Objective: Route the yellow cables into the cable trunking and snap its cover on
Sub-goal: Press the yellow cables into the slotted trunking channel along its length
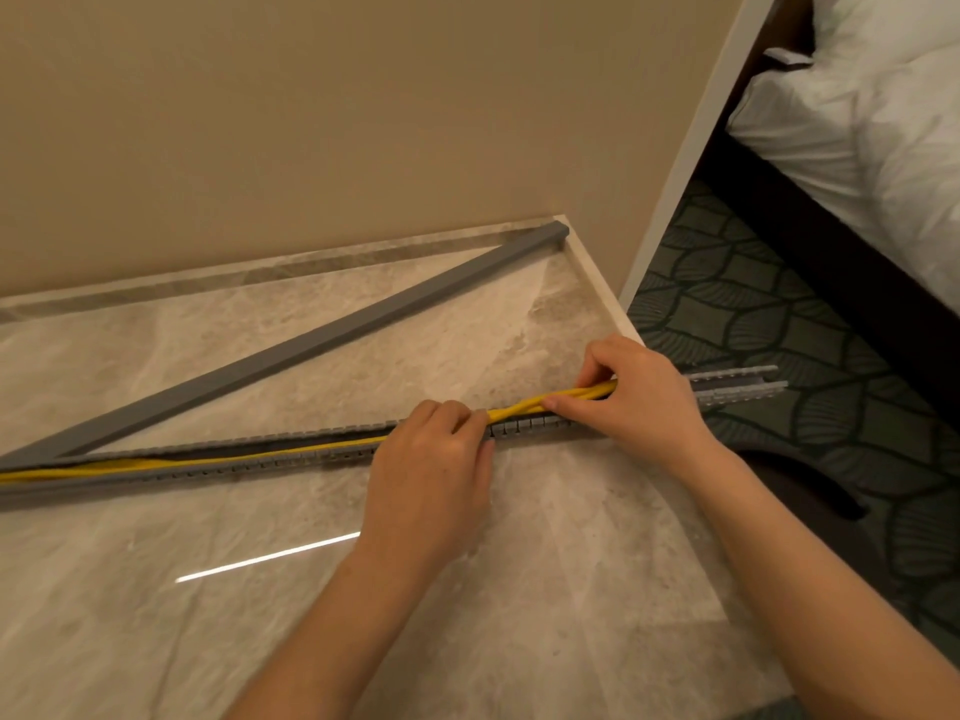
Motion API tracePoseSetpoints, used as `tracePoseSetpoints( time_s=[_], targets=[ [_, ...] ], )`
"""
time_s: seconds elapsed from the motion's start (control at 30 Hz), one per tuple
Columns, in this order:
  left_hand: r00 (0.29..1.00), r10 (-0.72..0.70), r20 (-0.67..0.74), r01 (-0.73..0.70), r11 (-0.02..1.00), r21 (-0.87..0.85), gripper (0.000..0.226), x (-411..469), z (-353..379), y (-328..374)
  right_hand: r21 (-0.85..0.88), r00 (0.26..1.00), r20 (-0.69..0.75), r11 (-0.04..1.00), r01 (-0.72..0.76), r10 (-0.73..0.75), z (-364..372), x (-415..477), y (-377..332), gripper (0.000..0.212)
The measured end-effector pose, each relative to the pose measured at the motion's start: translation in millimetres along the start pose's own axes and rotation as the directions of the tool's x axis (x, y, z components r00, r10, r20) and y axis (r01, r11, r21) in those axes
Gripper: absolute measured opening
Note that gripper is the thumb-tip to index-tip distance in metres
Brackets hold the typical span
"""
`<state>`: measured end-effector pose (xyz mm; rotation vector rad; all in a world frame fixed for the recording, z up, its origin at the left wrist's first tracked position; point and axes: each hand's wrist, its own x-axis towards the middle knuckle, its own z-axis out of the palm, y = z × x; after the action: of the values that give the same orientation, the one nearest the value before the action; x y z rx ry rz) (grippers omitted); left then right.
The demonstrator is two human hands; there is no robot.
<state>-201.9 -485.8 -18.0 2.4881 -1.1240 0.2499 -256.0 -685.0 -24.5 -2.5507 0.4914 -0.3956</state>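
A long grey slotted cable trunking [291, 449] lies across the marble table, its right end [748, 389] overhanging the table edge. Yellow cables [524, 405] run inside its left part and rise above the channel between my hands. My left hand [431, 475] pinches the cables over the trunking near its middle. My right hand [639, 392] grips the cables further right, thumb on top, pressing them toward the channel. The grey cover [332, 330] lies separately, slanting from the far right corner toward the near left.
The marble table [208, 589] stands against a beige wall [311, 122]. Its right edge [608, 298] drops to patterned green carpet [831, 407]. A bed with white linen [872, 122] stands at the far right.
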Motion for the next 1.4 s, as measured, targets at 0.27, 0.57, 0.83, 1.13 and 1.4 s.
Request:
tracePoseSetpoints(
  time_s=[0.27, 0.57, 0.83, 1.13, 1.4],
  targets=[
    [0.999, -0.001, 0.035, 0.001, 1.000, 0.008, 0.006, 2.0, 5.1, 4.1, 0.031, 1.000, 0.021, 0.999, -0.018, 0.018, 0.2, 5.8, 0.9, 0.042],
    [0.997, 0.047, 0.067, -0.058, 0.985, 0.163, 0.027, 26.1, -6.8, 10.7, 0.194, 0.989, 0.147, 0.981, -0.004, -0.025, -28.4, 1.0, 6.7, 0.037],
    [0.991, 0.083, 0.105, -0.072, 0.992, -0.106, 0.024, 43.2, 9.6, 32.3, 0.402, 0.928, 0.275, 0.847, -0.348, 0.252, -85.9, 14.8, 71.2, 0.067],
    [0.988, 0.001, 0.153, 0.043, 0.958, -0.283, 0.036, 42.0, 21.5, 23.2, 0.627, 0.668, 0.705, 0.233, -0.744, 0.238, -35.3, 2.1, 171.7, 0.087],
    [0.992, 0.038, 0.118, 0.008, 0.930, -0.367, 0.036, 41.7, 29.9, 18.7, 0.610, 0.688, 0.608, 0.323, -0.724, 0.396, 21.0, 1.9, 179.4, 0.049]
  ],
)
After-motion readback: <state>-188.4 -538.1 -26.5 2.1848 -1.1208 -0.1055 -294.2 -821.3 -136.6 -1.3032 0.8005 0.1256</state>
